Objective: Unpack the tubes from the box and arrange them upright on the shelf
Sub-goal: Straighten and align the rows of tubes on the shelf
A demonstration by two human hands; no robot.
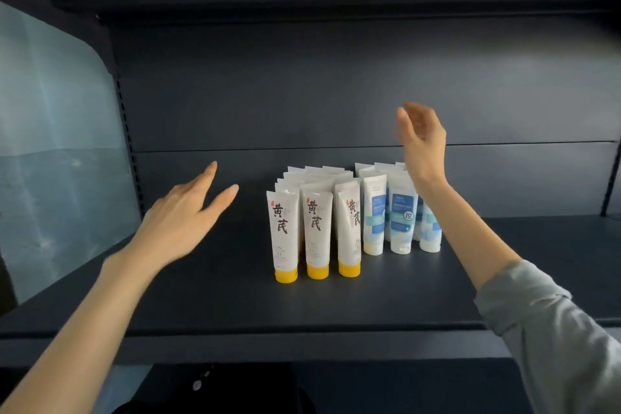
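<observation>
Head view looks onto a dark grey metal shelf (336,306) where two groups of plastic tubes stand upright on their caps, side by side near the middle. On the left are white tubes with yellow caps and black brush-style characters (316,232), three in the front row and more rows behind them. Touching their right side are white tubes with blue label panels and white caps (401,218), also three across the front with others behind.

The left hand (183,218) hovers to the left of the yellow-capped group, apart from it, palm down, fingers straight and spread, holding nothing. The right hand (421,138) is raised above and behind the blue-labelled group, fingers loosely extended and empty, its forearm crossing in front of the rightmost tubes. A grey-green sleeve (551,329) covers the right upper forearm. At the left, a pale translucent panel (50,144) flanks the shelf.
</observation>
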